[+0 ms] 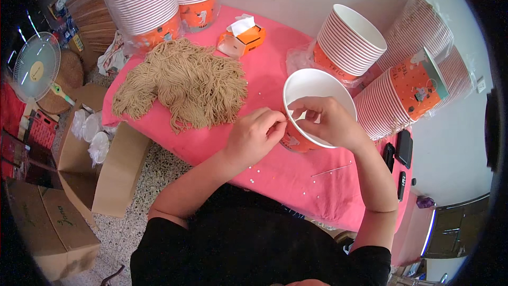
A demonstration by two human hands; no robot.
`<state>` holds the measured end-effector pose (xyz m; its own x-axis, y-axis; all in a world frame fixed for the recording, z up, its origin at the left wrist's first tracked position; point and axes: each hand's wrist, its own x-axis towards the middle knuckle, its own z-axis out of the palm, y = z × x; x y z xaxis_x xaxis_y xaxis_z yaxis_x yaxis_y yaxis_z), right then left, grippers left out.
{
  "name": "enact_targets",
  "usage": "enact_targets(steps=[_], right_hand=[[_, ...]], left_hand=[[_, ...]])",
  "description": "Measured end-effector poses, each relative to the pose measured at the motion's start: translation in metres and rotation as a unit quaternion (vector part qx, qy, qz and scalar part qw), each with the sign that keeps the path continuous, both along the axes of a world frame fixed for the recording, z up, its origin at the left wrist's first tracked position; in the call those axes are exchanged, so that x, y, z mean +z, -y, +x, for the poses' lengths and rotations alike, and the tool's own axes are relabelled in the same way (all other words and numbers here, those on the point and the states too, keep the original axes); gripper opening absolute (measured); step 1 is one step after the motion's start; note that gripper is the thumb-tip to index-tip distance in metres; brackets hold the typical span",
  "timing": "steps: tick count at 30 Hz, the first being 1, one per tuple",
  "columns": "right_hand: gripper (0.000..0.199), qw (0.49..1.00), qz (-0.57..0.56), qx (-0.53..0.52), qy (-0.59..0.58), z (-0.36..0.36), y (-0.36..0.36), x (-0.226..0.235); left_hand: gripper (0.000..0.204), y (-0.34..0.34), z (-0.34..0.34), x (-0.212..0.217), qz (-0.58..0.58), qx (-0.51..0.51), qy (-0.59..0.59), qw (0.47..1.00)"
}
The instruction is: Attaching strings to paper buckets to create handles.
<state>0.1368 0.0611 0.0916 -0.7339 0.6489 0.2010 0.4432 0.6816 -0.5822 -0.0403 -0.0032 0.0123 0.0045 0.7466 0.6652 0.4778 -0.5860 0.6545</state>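
A white-lined paper bucket (306, 86) with an orange outside stands in front of me, its mouth tilted towards me. My left hand (256, 133) is closed in a pinch against the outside of its left wall, just below the rim. What the fingertips hold is too small to tell. My right hand (329, 121) reaches over the mouth, its bent fingers drawn together inside near the same left wall. Whatever lies between those fingers is hidden. A thin straight rod like a long needle (332, 170) lies on the pink cloth (296, 180), among small white bits.
A heap of tan yarn strands (185, 85) covers the table's left side. Behind it stand bucket stacks (142, 2) and an orange tissue box (247, 38). More stacked buckets (349, 42) crowd the right, above dark devices (404, 148). An open carton (119, 169) is on the floor.
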Motion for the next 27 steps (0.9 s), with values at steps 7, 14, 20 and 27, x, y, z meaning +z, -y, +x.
enact_targets(steps=[7, 14, 20, 27], right_hand=[[0.011, 0.997, 0.078, 0.007, 0.025, 0.002, 0.001, 0.0], [0.01, 0.958, 0.25, -0.142, 0.01, 0.042, 0.007, 0.046], [0.01, 0.947, 0.266, -0.157, -0.09, 0.061, 0.021, 0.061], [0.002, 0.961, -0.042, -0.081, -0.263, 0.029, 0.016, 0.042]], left_hand=[[0.011, -0.002, 0.003, -0.001, -0.002, -0.008, 0.012, 1.0], [0.011, -0.001, -0.023, 0.0, -0.013, 0.001, -0.018, 1.0], [0.01, -0.012, -0.039, 0.004, 0.055, 0.042, -0.097, 0.993], [0.029, -0.003, -0.008, 0.045, 0.121, -0.044, -0.08, 0.988]])
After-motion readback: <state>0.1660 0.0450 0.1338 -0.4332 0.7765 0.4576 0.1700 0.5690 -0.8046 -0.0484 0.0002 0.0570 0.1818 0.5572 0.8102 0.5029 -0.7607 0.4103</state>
